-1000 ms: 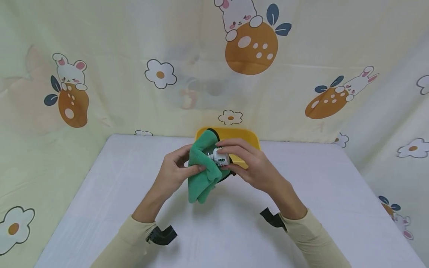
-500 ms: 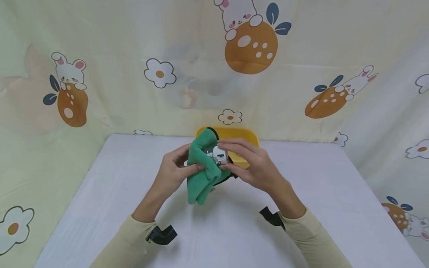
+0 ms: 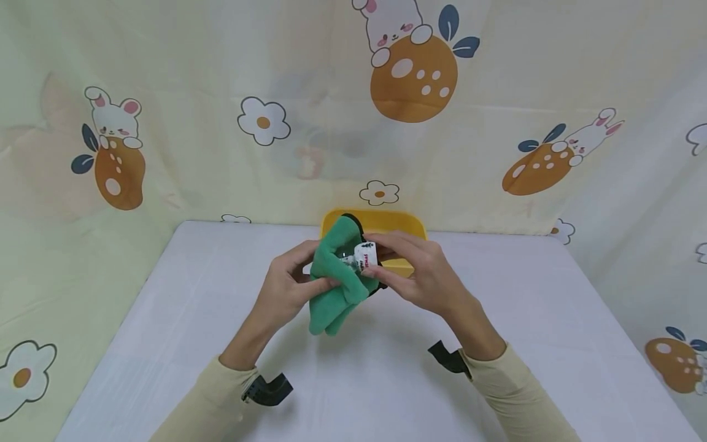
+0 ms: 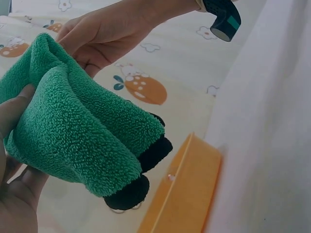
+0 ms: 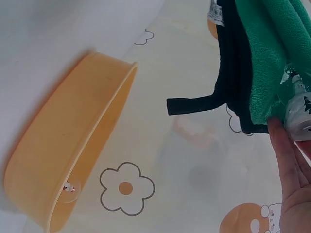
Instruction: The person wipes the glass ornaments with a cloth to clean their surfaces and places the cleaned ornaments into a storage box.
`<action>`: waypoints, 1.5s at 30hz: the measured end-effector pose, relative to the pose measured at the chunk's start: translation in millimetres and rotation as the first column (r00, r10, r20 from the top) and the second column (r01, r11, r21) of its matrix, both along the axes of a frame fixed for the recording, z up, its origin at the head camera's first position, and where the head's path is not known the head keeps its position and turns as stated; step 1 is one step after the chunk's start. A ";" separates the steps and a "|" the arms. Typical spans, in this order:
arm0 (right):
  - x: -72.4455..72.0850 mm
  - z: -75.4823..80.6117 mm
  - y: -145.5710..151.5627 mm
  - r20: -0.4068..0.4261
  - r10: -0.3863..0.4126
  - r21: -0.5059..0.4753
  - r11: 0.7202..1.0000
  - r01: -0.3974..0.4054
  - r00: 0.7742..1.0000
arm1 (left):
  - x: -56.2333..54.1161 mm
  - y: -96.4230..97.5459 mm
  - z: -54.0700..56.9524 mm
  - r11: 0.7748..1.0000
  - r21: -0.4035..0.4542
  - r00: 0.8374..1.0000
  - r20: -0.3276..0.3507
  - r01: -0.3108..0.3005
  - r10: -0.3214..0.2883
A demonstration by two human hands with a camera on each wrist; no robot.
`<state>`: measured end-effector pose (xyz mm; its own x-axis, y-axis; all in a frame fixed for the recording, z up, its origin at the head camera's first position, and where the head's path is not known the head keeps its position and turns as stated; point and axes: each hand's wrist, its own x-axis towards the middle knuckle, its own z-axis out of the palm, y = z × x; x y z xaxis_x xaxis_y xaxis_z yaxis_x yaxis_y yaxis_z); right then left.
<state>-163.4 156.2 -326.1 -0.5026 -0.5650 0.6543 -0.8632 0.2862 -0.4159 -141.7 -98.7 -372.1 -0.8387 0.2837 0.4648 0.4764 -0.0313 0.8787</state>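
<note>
In the head view my left hand (image 3: 287, 276) grips a green terry cloth (image 3: 331, 301) with black edging, its thumb pressed on the front fold. A small snow globe (image 3: 366, 255) nestles in the cloth, its clear part mostly wrapped. The white base, printed with dark trees and red lettering, points right, where my right hand (image 3: 428, 273) pinches it between thumb and fingers. Seen from the left wrist, the folded cloth (image 4: 73, 121) hides the globe. From the right wrist, the clear dome of the snow globe (image 5: 295, 87) shows against the green, fingertips at its base.
A yellow tray (image 3: 386, 217) stands at the table's back edge, behind the hands. Inside it the right wrist view shows a clear ball (image 5: 71, 190) with a small figure. A black strap (image 5: 192, 105) hangs off the cloth. A printed curtain (image 3: 309, 73) rises behind the white table (image 3: 221, 270).
The base has turned in my right fingers: the tree print faced me before, and red lettering shows now. My right fingers have shifted around the base. The left hand has kept its hold.
</note>
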 end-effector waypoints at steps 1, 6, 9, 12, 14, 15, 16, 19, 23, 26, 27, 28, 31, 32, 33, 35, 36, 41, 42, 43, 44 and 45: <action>0.1 0.0 0.0 0.004 -0.002 0.001 1.000 0.002 1.000 | 0.3 0.0 0.2 1.000 0.001 1.000 -0.003 0.002 -0.002; 1.3 -0.4 -0.7 0.051 -0.031 0.021 0.999 0.030 0.998 | 2.4 -0.2 1.5 1.000 -0.021 1.000 -0.014 -0.002 0.002; 2.5 -1.1 -1.1 0.103 -0.055 0.037 0.998 0.052 0.993 | 3.3 -0.4 2.2 0.999 -0.047 1.000 -0.022 -0.013 0.012; 3.7 -0.6 -1.4 0.155 -0.066 0.049 0.997 0.059 0.986 | 2.4 -1.3 2.1 0.998 -0.066 0.999 -0.039 -0.024 0.021; 4.3 0.0 -0.9 0.188 -0.063 0.058 0.997 0.053 0.980 | 1.5 -1.8 2.0 0.997 -0.072 0.998 -0.050 -0.030 0.027; 4.7 0.7 -0.6 0.203 -0.056 0.062 0.997 0.045 0.978 | 1.0 -2.2 1.8 0.997 -0.070 0.998 -0.051 -0.032 0.028; 5.1 1.1 0.0 0.218 -0.053 0.069 0.997 0.038 0.975 | 0.8 -2.6 1.7 0.997 -0.070 0.998 -0.049 -0.038 0.034; 6.0 1.5 1.4 0.245 -0.038 0.088 0.996 0.016 0.969 | 0.5 -3.0 1.8 0.997 -0.057 0.998 -0.039 -0.044 0.042; 6.3 0.5 1.0 0.243 -0.023 0.104 0.995 -0.002 0.970 | -0.2 -3.6 0.9 0.998 -0.045 0.999 -0.017 -0.048 0.047; 7.5 0.5 -0.2 0.232 -0.028 0.122 0.992 -0.001 0.972 | -0.7 -4.0 -0.2 0.998 -0.043 0.999 0.005 -0.048 0.048; 8.2 1.0 -0.5 0.229 -0.029 0.128 0.992 0.000 0.973 | -0.8 -4.2 -0.4 0.998 -0.039 0.999 0.012 -0.047 0.047; 8.9 1.3 -0.7 0.221 -0.034 0.135 0.991 0.004 0.975 | -0.9 -4.4 -0.6 0.998 -0.034 0.999 0.019 -0.045 0.045; 9.7 1.9 -1.0 0.181 -0.029 0.143 0.990 0.003 0.983 | -1.2 -5.1 -0.8 0.999 -0.013 0.999 0.032 -0.037 0.037; 9.2 1.8 -1.1 0.162 -0.019 0.138 0.990 -0.004 0.987 | -1.3 -5.3 -0.7 0.999 -0.006 0.999 0.034 -0.034 0.035; 8.6 1.7 -1.2 0.143 -0.008 0.132 0.991 -0.011 0.990 | -1.4 -5.6 -0.6 0.999 0.000 0.999 0.037 -0.033 0.033; 7.3 1.7 -1.5 0.098 0.012 0.121 0.992 -0.024 0.995 | -1.6 -6.0 -0.5 0.999 0.007 0.999 0.045 -0.031 0.031; 6.7 1.9 -1.7 0.076 0.020 0.117 0.993 -0.029 0.997 | -1.9 -6.2 -0.2 0.999 0.008 0.998 0.049 -0.034 0.033; 5.1 2.8 -2.5 -0.039 0.035 0.118 0.993 -0.031 0.999 | -2.7 -6.3 0.9 0.999 0.010 0.996 0.077 -0.040 0.039; 4.9 3.0 -2.5 -0.060 0.039 0.119 0.992 -0.031 0.997 | -2.7 -6.6 1.1 0.999 0.010 0.996 0.082 -0.042 0.041; 4.7 3.2 -2.4 -0.083 0.041 0.122 0.992 -0.031 0.996 | -2.8 -6.9 1.1 0.999 0.011 0.995 0.087 -0.043 0.042; 4.6 3.8 -2.7 -0.103 0.048 0.123 0.992 -0.035 0.994 | -2.7 -7.2 1.4 0.999 0.013 0.995 0.093 -0.042 0.041; 4.3 4.1 -2.7 -0.122 0.057 0.122 0.992 -0.042 0.991 | -2.7 -7.5 1.5 0.999 0.015 0.994 0.098 -0.042 0.040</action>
<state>-159.1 153.5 -321.9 -0.3907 -0.6646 0.6369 -0.9205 0.2828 -0.2696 -144.4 -106.2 -370.6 -0.8912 0.2410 0.3843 0.3892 -0.0286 0.9207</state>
